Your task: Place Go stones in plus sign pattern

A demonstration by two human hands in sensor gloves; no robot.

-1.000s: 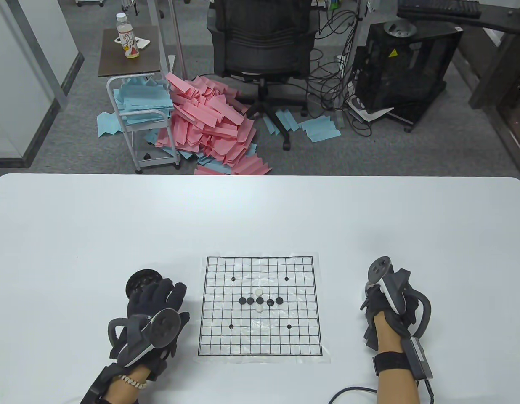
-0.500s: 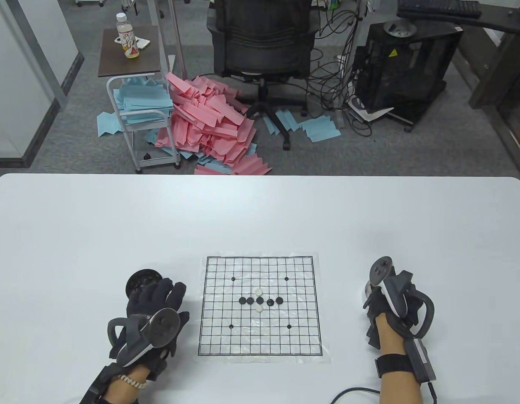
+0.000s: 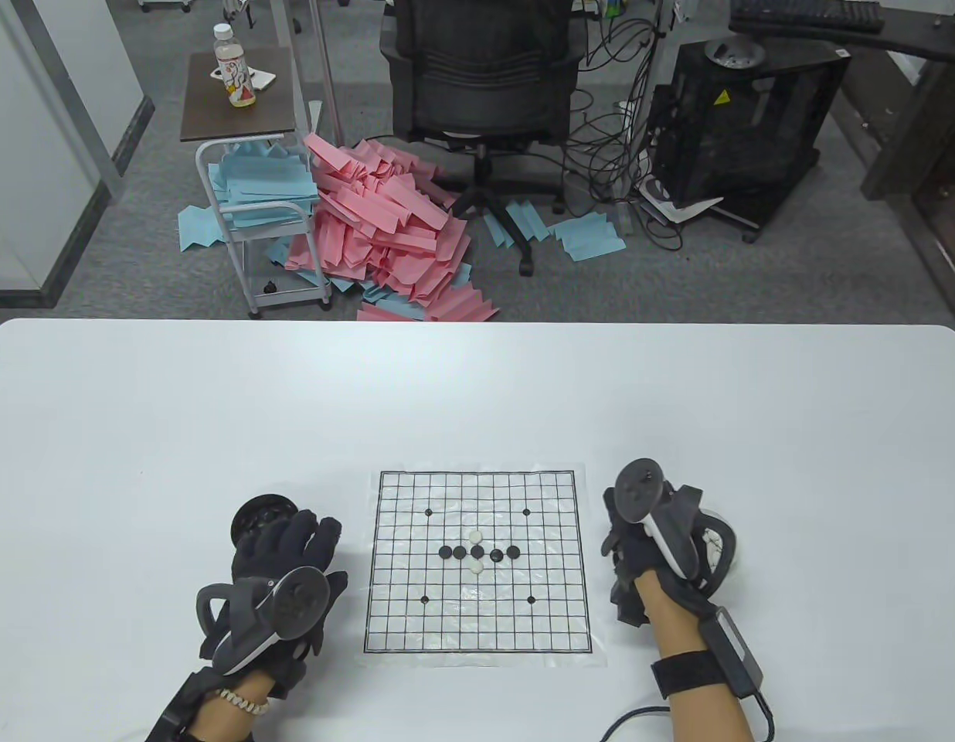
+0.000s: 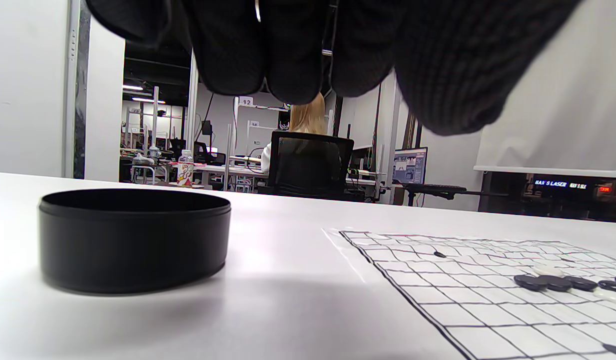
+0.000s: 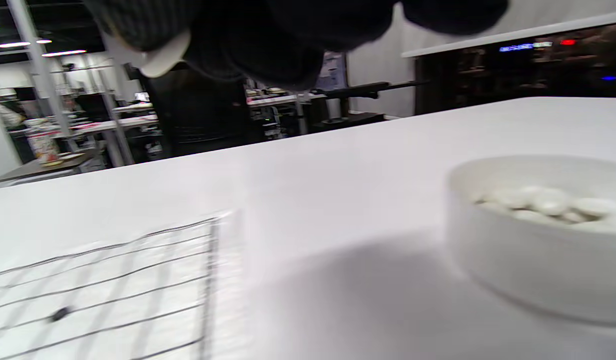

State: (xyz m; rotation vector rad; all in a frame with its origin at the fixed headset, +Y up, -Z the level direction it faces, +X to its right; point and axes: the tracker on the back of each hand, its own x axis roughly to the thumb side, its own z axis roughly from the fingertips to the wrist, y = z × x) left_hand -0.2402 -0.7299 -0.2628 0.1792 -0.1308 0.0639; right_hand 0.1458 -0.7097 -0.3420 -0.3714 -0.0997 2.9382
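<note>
Just right of the grid board, the right hand pinches a white stone, the left hand lies with fingers spread just left of it, while black stones cross its centre.

A white tabletop with rounded far corners carries a gridded board sheet lying flat near its front edge. Just left of the sheet sits a black bowl; to the right, a white bowl of white stones. A cable trails across the front right.
</note>
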